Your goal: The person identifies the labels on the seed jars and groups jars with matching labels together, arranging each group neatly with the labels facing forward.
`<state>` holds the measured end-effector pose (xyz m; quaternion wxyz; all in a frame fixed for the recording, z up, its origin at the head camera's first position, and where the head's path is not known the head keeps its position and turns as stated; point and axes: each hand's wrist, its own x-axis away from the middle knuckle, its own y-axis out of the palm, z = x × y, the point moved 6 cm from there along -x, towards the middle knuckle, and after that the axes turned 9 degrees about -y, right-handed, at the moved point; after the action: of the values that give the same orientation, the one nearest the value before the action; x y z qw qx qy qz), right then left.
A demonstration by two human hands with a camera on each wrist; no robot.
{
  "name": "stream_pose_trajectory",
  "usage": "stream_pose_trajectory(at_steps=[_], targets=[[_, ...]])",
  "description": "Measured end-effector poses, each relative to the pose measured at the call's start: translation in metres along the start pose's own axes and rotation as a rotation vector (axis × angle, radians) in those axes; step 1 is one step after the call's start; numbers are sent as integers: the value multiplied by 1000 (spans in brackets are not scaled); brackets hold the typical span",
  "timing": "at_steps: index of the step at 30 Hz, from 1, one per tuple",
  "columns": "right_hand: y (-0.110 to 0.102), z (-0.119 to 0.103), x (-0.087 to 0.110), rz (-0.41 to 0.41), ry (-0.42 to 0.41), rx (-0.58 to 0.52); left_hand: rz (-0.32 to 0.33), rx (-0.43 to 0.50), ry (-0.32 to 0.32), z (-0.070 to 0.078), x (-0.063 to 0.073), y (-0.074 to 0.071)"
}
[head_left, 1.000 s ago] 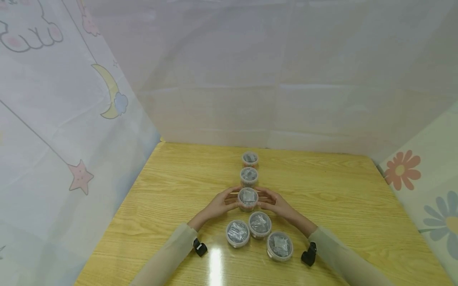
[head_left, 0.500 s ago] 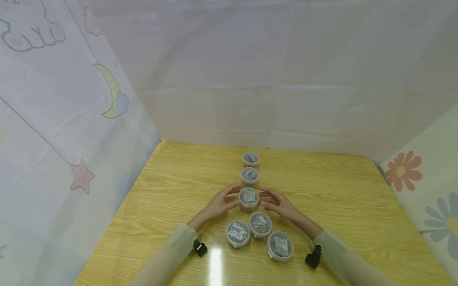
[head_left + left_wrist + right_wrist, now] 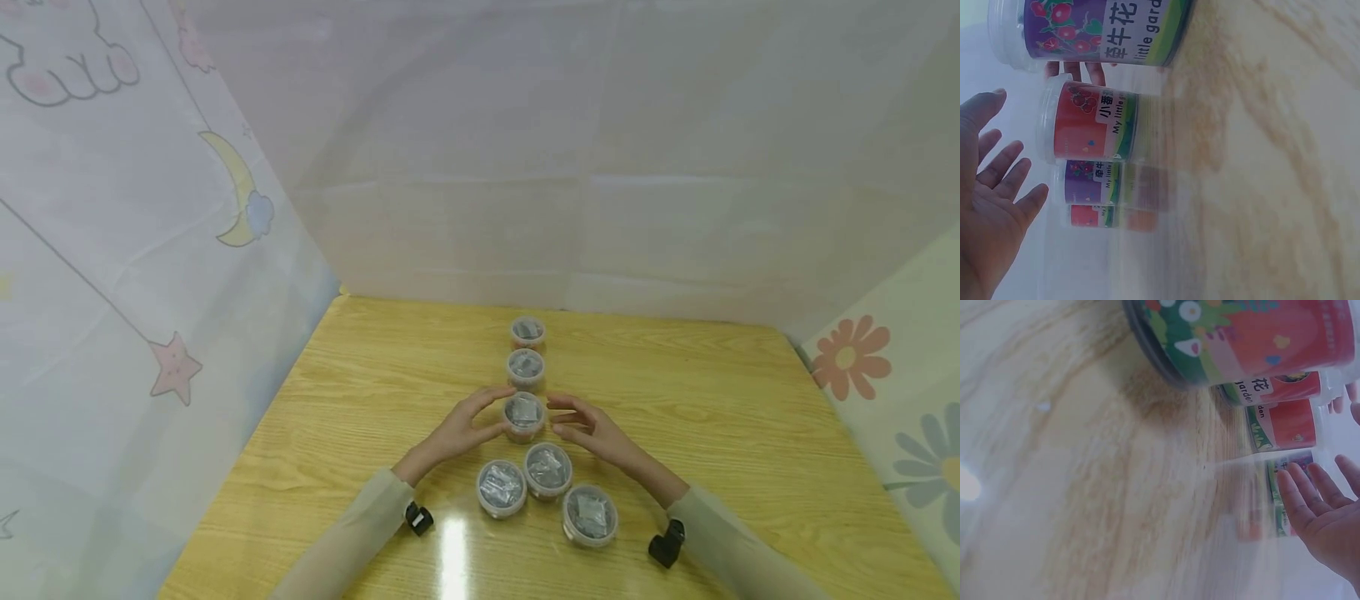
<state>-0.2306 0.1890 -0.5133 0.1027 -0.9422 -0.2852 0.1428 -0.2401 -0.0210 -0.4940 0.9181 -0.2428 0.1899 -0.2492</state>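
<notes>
A clear-lidded plastic tub (image 3: 523, 414) stands upright between both hands in the head view. In the left wrist view, this tub (image 3: 1085, 122) has a red label with small tomatoes. My left hand (image 3: 459, 429) is at its left side, thumb and fingers spread around it; whether a fingertip touches the lid, I cannot tell. To its right, my right hand (image 3: 597, 437) holds nothing, its fingers loosely bent and apart from the tub. Behind it in line are a purple-labelled tub (image 3: 1090, 182) and a farther red-labelled tub (image 3: 528, 331).
Nearer the body stand three more lidded tubs: a left one (image 3: 501, 487), a middle one (image 3: 548, 469) and a right one (image 3: 590, 515). All are on a wood-grain table (image 3: 375, 367). A pale curtain (image 3: 480, 208) hangs behind its far edge.
My right hand has drawn back to the right, away from the tub's side. My left hand has loosened, its fingers spreading wider. The tubs keep their places on the table.
</notes>
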Motion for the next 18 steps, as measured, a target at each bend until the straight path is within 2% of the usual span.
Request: stream_pose_trajectory(at_steps=[10, 18], targets=[[5, -6, 7, -63, -48, 33, -61, -91, 129, 14, 4, 2], [8, -10, 10, -70, -56, 88, -124, -152, 135, 21, 8, 6]])
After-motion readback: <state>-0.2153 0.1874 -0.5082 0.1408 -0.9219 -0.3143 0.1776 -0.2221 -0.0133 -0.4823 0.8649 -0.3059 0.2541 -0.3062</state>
